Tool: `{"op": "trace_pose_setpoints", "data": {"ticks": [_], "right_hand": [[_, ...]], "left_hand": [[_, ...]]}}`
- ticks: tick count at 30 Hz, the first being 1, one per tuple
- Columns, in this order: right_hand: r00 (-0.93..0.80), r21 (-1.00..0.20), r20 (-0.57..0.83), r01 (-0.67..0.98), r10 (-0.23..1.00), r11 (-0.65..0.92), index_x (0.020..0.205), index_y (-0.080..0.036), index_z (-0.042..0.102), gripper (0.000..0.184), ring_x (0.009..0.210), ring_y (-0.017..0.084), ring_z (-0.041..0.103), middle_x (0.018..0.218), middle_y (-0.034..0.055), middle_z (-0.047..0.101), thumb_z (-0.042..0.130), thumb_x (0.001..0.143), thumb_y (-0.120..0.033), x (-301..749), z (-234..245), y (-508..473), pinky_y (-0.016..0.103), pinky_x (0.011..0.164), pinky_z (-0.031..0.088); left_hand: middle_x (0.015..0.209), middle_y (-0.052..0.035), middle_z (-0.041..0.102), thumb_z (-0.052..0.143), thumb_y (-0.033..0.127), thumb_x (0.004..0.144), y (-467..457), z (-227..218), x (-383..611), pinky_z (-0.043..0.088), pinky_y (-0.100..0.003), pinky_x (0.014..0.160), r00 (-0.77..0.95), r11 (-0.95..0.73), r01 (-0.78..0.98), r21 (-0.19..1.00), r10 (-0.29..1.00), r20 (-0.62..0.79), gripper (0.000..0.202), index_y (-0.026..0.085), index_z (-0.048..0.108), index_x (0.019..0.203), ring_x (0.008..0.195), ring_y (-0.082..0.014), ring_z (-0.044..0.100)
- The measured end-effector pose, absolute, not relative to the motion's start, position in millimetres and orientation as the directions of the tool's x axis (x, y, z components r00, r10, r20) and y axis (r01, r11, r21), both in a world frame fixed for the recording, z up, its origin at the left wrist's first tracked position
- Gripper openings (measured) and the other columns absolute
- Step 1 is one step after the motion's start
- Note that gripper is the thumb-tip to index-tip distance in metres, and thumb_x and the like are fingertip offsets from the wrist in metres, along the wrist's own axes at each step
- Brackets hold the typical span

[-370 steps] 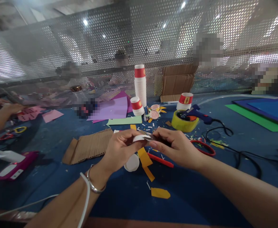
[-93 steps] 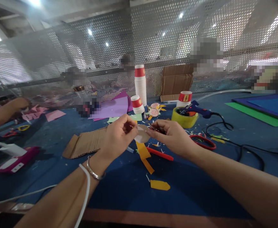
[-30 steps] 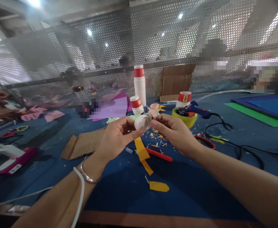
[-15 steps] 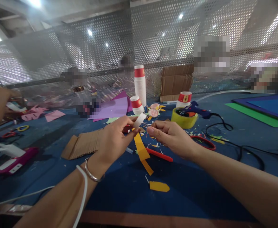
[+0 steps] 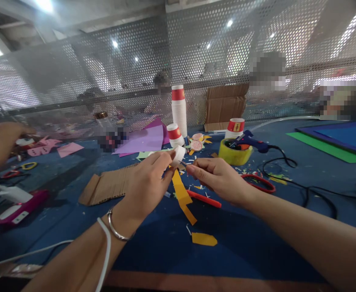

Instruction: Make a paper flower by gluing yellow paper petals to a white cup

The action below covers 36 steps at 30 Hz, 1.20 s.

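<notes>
The worktop is blue, with a reddish-brown near edge. At the far middle stands a tall stack of paper cups, a short red-and-white group just beside it. Left of these lie purple sheets, then pink paper. Nearer on the left are corrugated cardboard and a magenta box bearing a white plug. Orange strips and a red stick lie in the middle, a pointed yellow piece nearer. Toward the right are a yellow tape roll, yellow-green scraps, a black cord and, farther right, a green sheet under blue ones.
</notes>
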State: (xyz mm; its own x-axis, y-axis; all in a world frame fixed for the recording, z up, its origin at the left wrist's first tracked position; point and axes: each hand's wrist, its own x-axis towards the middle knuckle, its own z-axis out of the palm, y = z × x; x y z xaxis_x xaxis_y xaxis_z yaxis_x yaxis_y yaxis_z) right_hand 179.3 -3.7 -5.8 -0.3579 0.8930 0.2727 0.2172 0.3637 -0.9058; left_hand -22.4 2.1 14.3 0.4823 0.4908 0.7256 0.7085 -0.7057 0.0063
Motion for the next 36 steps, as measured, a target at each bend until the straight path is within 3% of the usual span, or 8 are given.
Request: {"op": "trace_pose_setpoints", "data": {"ticks": [13, 18, 22, 26, 29, 32, 34, 36], "right_hand": [[-0.369, -0.934, 0.248, 0.156, 0.896, 0.323, 0.062, -0.022, 0.04, 0.047, 0.046, 0.007, 0.026, 0.053, -0.0083, 0.033, 0.053, 0.095, -0.052, 179, -9, -4, 0.028, 0.045, 0.017], [-0.381, -0.931, 0.245, 0.166, 0.892, 0.326, 0.06, -0.022, 0.039, 0.051, 0.046, 0.007, 0.026, 0.052, -0.0082, 0.033, 0.055, 0.092, -0.058, 179, -5, -4, 0.028, 0.046, 0.018], [-0.379, -0.932, 0.245, 0.163, 0.892, 0.325, 0.058, -0.023, 0.037, 0.057, 0.045, 0.007, 0.025, 0.05, -0.0083, 0.032, 0.055, 0.088, -0.067, 179, -3, -5, 0.028, 0.046, 0.017], [-0.384, -0.926, 0.25, 0.175, 0.889, 0.336, 0.058, -0.023, 0.036, 0.056, 0.046, 0.008, 0.025, 0.05, -0.0083, 0.032, 0.054, 0.089, -0.066, 179, -2, -6, 0.028, 0.046, 0.017], [-0.395, -0.92, 0.257, 0.181, 0.882, 0.349, 0.059, -0.023, 0.038, 0.051, 0.046, 0.008, 0.025, 0.051, -0.0082, 0.032, 0.053, 0.092, -0.058, 179, -1, -6, 0.028, 0.046, 0.018], [-0.411, -0.913, 0.261, 0.19, 0.874, 0.362, 0.06, -0.022, 0.039, 0.047, 0.048, 0.008, 0.025, 0.053, -0.0077, 0.032, 0.053, 0.094, -0.052, 180, 0, -6, 0.029, 0.047, 0.019], [-0.426, -0.912, 0.246, 0.202, 0.871, 0.357, 0.061, -0.022, 0.042, 0.045, 0.05, 0.009, 0.026, 0.055, -0.0071, 0.033, 0.052, 0.094, -0.051, 181, 1, -5, 0.029, 0.047, 0.019], [-0.438, -0.907, 0.233, 0.224, 0.868, 0.356, 0.062, -0.022, 0.043, 0.045, 0.051, 0.009, 0.027, 0.056, -0.0067, 0.033, 0.052, 0.094, -0.052, 183, 0, -3, 0.029, 0.048, 0.02]], "left_hand": [[0.095, -0.007, 0.072, 0.065, 0.007, 0.087, 0, 15, -20, 0.057, -0.032, 0.076, 0.508, -0.707, 0.705, -0.059, 0.446, 0.736, 0.015, 0.018, 0.056, 0.083, 0.087, -0.0197, 0.069], [0.095, -0.0074, 0.072, 0.062, 0.009, 0.09, -1, 15, -21, 0.058, -0.035, 0.077, 0.52, -0.7, 0.707, -0.098, 0.421, 0.743, 0.015, 0.02, 0.054, 0.082, 0.09, -0.0214, 0.069], [0.101, -0.0085, 0.073, 0.06, 0.01, 0.091, 0, 16, -22, 0.058, -0.037, 0.078, 0.533, -0.696, 0.706, -0.131, 0.402, 0.744, 0.016, 0.021, 0.053, 0.082, 0.094, -0.0231, 0.069], [0.113, -0.0107, 0.072, 0.06, 0.007, 0.089, 0, 18, -23, 0.059, -0.041, 0.084, 0.537, -0.705, 0.697, -0.135, 0.388, 0.749, 0.015, 0.02, 0.054, 0.084, 0.102, -0.0253, 0.069], [0.131, -0.0132, 0.064, 0.063, 0.009, 0.087, 0, 20, -24, 0.056, -0.044, 0.095, 0.53, -0.739, 0.67, -0.068, 0.412, 0.741, 0.015, 0.02, 0.054, 0.083, 0.119, -0.0273, 0.063], [0.139, -0.0131, 0.058, 0.066, 0.013, 0.085, 2, 21, -26, 0.052, -0.045, 0.103, 0.519, -0.782, 0.617, 0.087, 0.487, 0.702, 0.017, 0.021, 0.053, 0.079, 0.129, -0.0277, 0.056], [0.135, -0.012, 0.061, 0.068, 0.017, 0.085, 6, 21, -27, 0.052, -0.043, 0.102, 0.528, -0.807, 0.542, 0.236, 0.545, 0.651, 0.018, 0.021, 0.053, 0.077, 0.129, -0.0273, 0.057], [0.127, -0.0112, 0.066, 0.069, 0.022, 0.086, 10, 20, -28, 0.058, -0.038, 0.091, 0.543, -0.796, 0.447, 0.408, 0.604, 0.583, 0.018, 0.021, 0.054, 0.076, 0.116, -0.0246, 0.064]]}}
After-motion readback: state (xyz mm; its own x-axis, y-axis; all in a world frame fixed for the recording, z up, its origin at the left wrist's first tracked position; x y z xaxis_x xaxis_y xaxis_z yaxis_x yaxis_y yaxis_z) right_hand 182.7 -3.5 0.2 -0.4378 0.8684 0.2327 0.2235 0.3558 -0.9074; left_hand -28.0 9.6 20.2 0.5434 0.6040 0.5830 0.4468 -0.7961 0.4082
